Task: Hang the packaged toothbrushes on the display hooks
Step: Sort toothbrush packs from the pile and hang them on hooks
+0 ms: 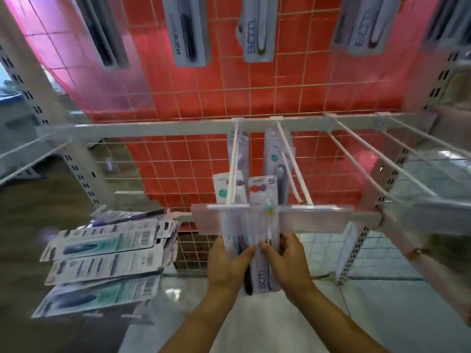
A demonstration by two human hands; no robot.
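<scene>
Both hands hold packaged toothbrushes in front of the display. My left hand (228, 263) grips a pack with a dark brush (243, 250), and my right hand (288, 261) pinches a grey pack with a white brush (263, 266), its top (262, 189) raised between two white hooks. The left hook (233, 174) carries a pack (223, 189) near its tip and another far back. The hook to the right (293, 161) has a pack (274, 159) near the back. Clear price-tag strips (316, 220) cross the hook tips.
A fanned pile of toothbrush packs (107, 253) lies at lower left. More packs (257, 29) hang on the upper row before the red wire grid (193, 161). Empty white hooks (377, 154) reach out at right. Slotted shelf uprights (33, 93) stand on both sides.
</scene>
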